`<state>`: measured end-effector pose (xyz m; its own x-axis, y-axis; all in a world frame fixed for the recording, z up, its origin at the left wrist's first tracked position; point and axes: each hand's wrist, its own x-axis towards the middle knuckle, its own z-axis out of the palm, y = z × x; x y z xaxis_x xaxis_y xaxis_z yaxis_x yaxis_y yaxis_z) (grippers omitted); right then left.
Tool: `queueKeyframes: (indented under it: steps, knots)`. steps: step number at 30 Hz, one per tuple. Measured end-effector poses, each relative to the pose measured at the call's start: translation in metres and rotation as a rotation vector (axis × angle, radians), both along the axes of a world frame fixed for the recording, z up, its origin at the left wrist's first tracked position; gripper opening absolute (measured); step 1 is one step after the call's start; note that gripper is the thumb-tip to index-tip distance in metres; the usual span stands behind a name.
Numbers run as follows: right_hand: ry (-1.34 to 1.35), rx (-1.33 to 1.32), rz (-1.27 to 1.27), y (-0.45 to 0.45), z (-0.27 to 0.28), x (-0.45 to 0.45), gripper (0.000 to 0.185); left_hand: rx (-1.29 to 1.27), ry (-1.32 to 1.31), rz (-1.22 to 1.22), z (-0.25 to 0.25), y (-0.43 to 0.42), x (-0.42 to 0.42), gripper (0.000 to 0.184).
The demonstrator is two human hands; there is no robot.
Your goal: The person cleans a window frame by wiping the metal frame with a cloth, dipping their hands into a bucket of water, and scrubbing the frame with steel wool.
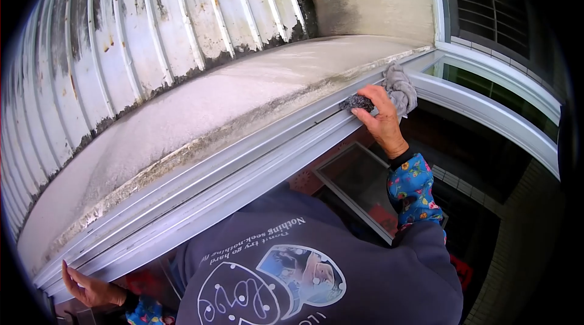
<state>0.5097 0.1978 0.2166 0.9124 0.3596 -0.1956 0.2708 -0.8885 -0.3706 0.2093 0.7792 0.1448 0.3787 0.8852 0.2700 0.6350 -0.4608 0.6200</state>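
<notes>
My right hand pinches a dark, wiry steel wool scrubber between thumb and fingers. The scrubber rests on the grooved track of the white metal window frame. Just beyond that hand, a crumpled grey rag hangs over the frame near its corner. At the lower left, my left hand is at the frame's far end, with fingers stretched out and apart, their tips by the frame's edge. It holds no object that I can see.
Outside the frame runs a dirty concrete ledge, with a rusty, stained corrugated metal sheet beyond. To the right is a white-framed window panel. A framed screen panel leans below, behind my right arm.
</notes>
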Motion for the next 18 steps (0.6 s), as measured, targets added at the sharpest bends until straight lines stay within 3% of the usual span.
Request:
queueKeyframes:
  steps: [5, 14, 18]
  knots:
    - [-0.031, -0.050, -0.115, -0.001, -0.002, -0.009, 0.031, 0.007, 0.028, 0.000, 0.003, -0.003, 0.005, 0.024]
    - [-0.083, -0.098, 0.037, -0.004, -0.009, -0.007, 0.025, 0.018, -0.024, -0.046, -0.002, 0.003, -0.004, 0.023]
    - [-0.064, -0.310, 0.035, -0.057, -0.004, 0.033, 0.021, 0.043, 0.019, -0.021, 0.001, 0.002, -0.001, 0.023]
